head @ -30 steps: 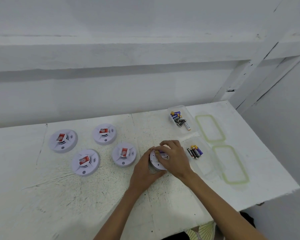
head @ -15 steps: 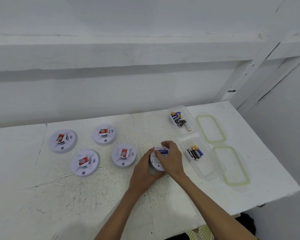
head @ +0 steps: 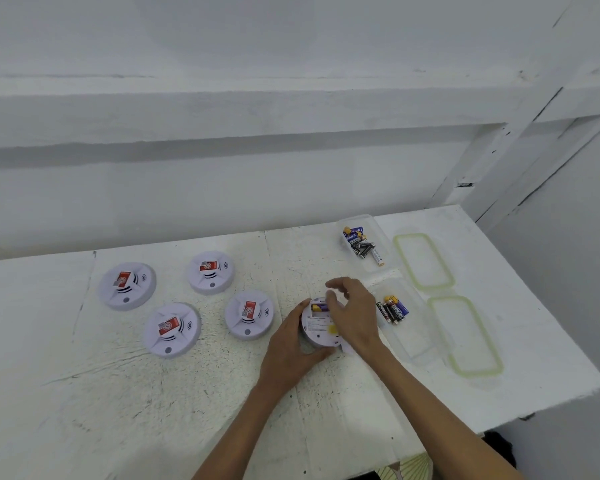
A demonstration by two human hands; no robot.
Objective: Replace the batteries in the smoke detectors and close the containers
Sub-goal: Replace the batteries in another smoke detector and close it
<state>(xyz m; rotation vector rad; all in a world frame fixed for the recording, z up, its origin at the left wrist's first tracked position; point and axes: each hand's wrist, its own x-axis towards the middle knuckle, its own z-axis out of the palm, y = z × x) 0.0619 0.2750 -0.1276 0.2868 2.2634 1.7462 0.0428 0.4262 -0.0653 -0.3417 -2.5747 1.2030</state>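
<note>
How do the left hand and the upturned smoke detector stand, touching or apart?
Touching. The head view shows the left hand curled round the left rim of the upturned smoke detector, fingers and thumb against its edge, with no gap.

White table (head: 118, 410), white wall (head: 291, 46)

A rough white-painted table (head: 118, 410), scuffed and cracked along its board seams, stands against a white wall (head: 222, 202). A thick horizontal ledge (head: 257, 109) runs across the wall and casts a soft grey shadow beneath it. At the right, white slanted beams (head: 534, 161) rise beside a plain grey surface (head: 568, 306). The light is even and diffuse.
</note>
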